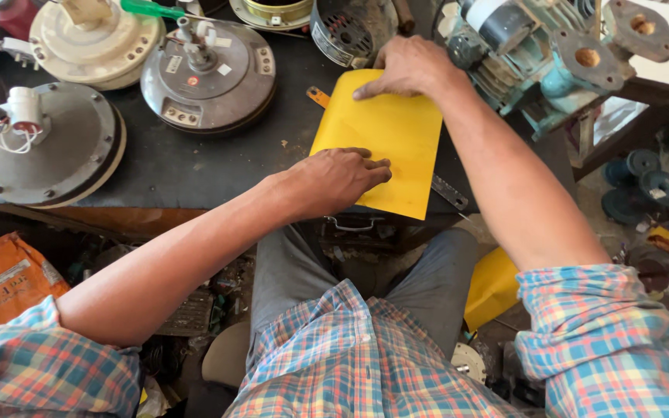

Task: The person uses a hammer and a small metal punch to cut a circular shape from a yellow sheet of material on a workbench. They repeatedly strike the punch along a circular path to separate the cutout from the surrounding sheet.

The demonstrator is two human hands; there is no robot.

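Note:
A yellow sheet (396,131) lies flat on the dark workbench (195,159), its near edge hanging over the bench front. My left hand (338,179) presses down on the sheet's near left part, fingers curled flat. My right hand (408,68) rests on the sheet's far edge, fingertips pointing left. Under the sheet a metal ruler (449,192) sticks out at the lower right and an orange end (318,97) at the upper left.
Several grey and cream ceiling fan motors (44,143) (209,77) (94,39) fill the bench's left and back. A teal machine (559,54) stands at the right. Another yellow sheet (491,286) lies by my knee, an orange bag (1,282) on the floor at left.

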